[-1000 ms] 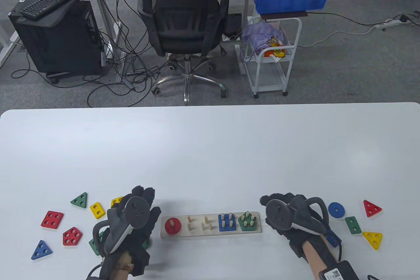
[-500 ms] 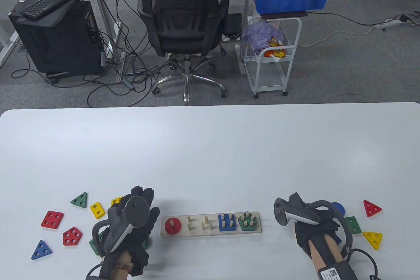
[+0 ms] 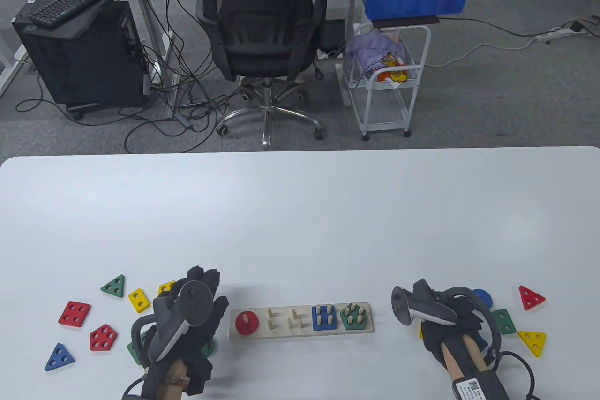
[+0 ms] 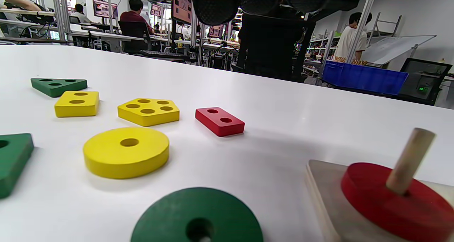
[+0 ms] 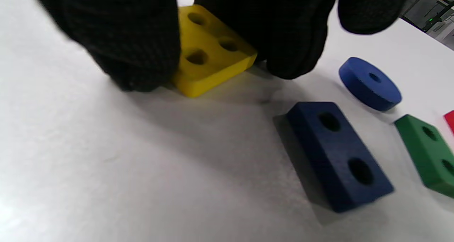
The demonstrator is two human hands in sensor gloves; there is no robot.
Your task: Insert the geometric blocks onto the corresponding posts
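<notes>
Right wrist view: the right hand (image 3: 452, 325) reaches down to a yellow square block (image 5: 209, 52) lying flat on the white bench (image 3: 300, 231), gloved fingers (image 5: 134, 47) touching its two sides, a blue rectangular block (image 5: 337, 153) just beside. Left of the peg board (image 3: 301, 322), the left hand (image 3: 187, 320) hovers over loose blocks with fingers spread, holding nothing.
</notes>
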